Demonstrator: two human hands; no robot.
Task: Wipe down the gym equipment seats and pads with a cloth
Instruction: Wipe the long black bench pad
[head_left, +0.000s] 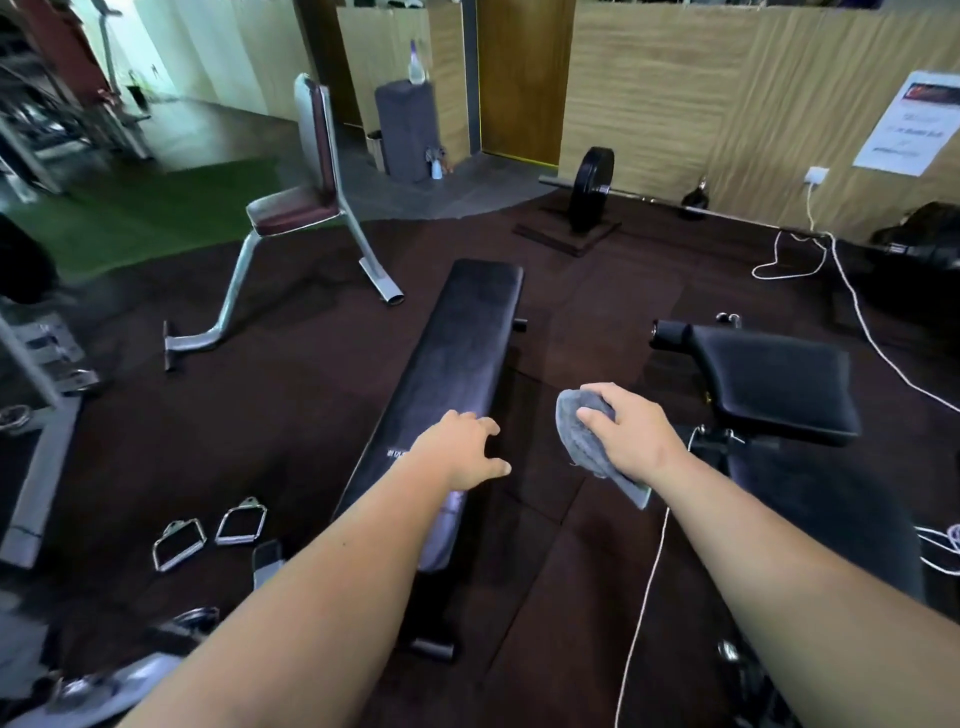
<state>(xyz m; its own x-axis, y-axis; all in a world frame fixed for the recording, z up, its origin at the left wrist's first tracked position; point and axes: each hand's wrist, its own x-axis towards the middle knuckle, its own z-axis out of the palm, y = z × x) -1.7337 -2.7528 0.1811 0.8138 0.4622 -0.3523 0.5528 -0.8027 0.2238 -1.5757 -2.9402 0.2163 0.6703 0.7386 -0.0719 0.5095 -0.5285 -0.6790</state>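
Note:
A long black flat bench (462, 353) runs away from me in the middle of the dark floor. My left hand (457, 452) hovers over its near right edge, fingers spread, holding nothing. My right hand (628, 431) grips a bunched grey cloth (582, 441) in the air between the bench and a black angled pad (774, 379) on the right. That pad sits just beyond my right hand. A maroon upright seat (296, 208) on a silver frame stands at the back left.
Two metal cable handles (208, 535) lie on the floor at the left. A white cord (857, 312) trails across the floor at the right. A barbell with a black plate (592, 189) rests by the wooden wall. Machine parts fill the left edge.

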